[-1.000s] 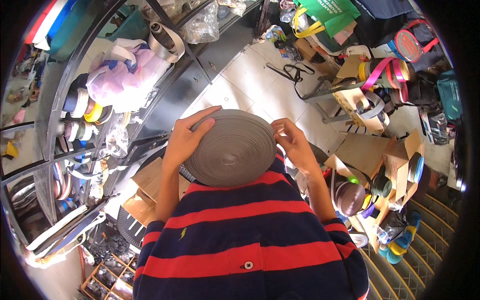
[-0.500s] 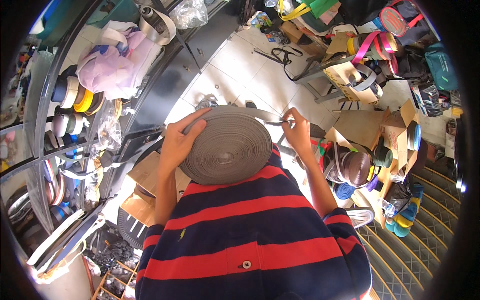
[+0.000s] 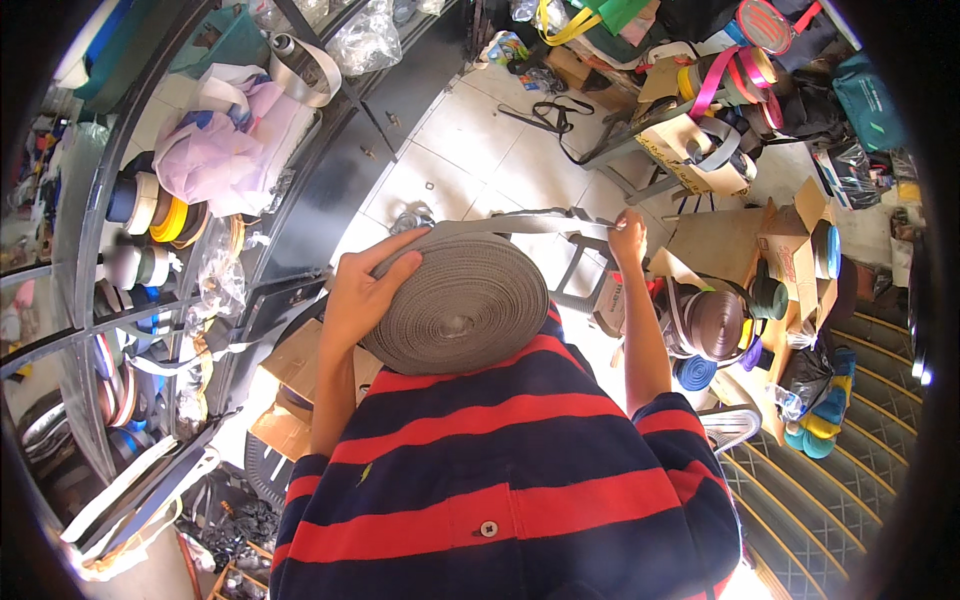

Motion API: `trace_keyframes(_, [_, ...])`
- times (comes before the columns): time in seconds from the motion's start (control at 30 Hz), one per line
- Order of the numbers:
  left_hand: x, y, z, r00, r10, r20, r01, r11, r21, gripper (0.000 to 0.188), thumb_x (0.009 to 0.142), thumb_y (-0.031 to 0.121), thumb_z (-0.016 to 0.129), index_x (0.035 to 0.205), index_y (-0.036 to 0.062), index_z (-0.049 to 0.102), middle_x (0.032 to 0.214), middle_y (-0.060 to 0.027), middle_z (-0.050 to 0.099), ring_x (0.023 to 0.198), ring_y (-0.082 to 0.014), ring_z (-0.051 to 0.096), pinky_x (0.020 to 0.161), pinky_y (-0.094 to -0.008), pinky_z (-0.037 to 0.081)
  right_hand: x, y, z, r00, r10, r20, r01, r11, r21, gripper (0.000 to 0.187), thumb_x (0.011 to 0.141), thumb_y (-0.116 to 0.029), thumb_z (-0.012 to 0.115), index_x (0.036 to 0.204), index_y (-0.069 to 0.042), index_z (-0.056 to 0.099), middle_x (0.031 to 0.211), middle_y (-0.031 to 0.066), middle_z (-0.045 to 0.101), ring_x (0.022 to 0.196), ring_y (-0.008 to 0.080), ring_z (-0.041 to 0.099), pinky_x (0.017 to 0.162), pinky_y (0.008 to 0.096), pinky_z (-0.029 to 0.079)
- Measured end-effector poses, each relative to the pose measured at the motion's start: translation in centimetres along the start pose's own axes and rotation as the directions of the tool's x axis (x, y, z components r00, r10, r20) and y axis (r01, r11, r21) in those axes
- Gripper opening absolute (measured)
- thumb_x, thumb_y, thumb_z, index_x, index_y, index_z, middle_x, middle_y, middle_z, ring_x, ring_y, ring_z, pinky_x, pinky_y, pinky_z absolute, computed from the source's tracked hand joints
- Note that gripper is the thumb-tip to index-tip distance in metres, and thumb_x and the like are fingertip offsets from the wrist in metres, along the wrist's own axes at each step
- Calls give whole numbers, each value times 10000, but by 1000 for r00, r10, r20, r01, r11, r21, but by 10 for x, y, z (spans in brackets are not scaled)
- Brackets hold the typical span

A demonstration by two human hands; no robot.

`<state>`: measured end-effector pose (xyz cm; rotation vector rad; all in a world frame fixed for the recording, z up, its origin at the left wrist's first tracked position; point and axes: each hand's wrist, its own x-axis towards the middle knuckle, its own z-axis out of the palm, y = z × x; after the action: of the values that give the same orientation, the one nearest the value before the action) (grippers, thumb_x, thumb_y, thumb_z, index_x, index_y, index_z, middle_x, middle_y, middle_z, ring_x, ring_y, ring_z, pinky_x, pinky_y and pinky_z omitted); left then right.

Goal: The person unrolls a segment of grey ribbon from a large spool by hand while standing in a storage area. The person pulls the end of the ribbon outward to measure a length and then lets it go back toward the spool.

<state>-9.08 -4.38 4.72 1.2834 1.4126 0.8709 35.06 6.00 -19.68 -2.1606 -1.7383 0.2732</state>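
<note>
A large flat coil of grey webbing strap (image 3: 470, 310) rests against my striped shirt in front of my chest. My left hand (image 3: 372, 290) grips its left rim, thumb on the near face and fingers over the top edge. From the top of the coil a loose length of the strap runs to the right. My right hand (image 3: 628, 238) pinches the end of that length, fingers closed, well apart from the coil. The stretch between is drawn out nearly straight.
At left, a black-framed glass cabinet (image 3: 290, 225) holds strap rolls and a pink plastic bag (image 3: 225, 150). An open cardboard box (image 3: 795, 240) and more rolls (image 3: 715, 322) stand at right. A black strap (image 3: 560, 115) lies on the tiled floor beyond. Yellow-edged ribbed steps lie lower right.
My right hand has moved to the right, pulling a longer length of strap off the coil. My left hand keeps its hold on the coil's rim.
</note>
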Motion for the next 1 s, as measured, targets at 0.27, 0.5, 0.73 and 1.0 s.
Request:
trace_keyframes(0.27, [9, 5, 2, 997, 68, 22, -67, 997, -24, 322, 922, 181, 632, 1211, 38, 648, 1005, -125, 724, 878, -117, 628, 807, -261, 490, 50, -2, -38, 491, 81, 867, 302, 918, -257, 769, 589, -169, 877, 1292, -134, 567, 1236, 143, 626, 1167, 293, 579, 959, 385, 478])
trace_keyframes(0.5, [24, 11, 13, 992, 42, 121, -45, 999, 23, 332, 921, 189, 640, 1232, 72, 644, 997, -109, 730, 881, -87, 621, 800, -259, 492, -22, -264, -142, 584, -788, 192, 218, 381, 899, 413, 860, -234, 682, 1229, -68, 598, 1154, 177, 641, 1081, 328, 608, 935, 374, 473])
trace_keyframes(0.73, [15, 6, 10, 998, 19, 62, -20, 1000, 13, 323, 922, 177, 630, 1219, 49, 646, 1031, -129, 719, 921, -123, 630, 836, -255, 486, -28, -263, -176, 476, -784, 397, 453, 606, 654, 443, 802, -272, 748, 1154, -26, 639, 945, 144, 693, 859, 291, 660, 743, 366, 508])
trace_keyframes(1.0, [7, -14, -2, 996, -86, 16, 86, 996, 35, 337, 920, 221, 632, 1202, 37, 653, 1023, -123, 716, 910, -144, 638, 821, -279, 493, -97, -225, -150, 762, -498, 415, 24, 661, 750, 430, 877, -213, 675, 1270, -60, 596, 1051, 191, 694, 955, 315, 692, 838, 361, 511])
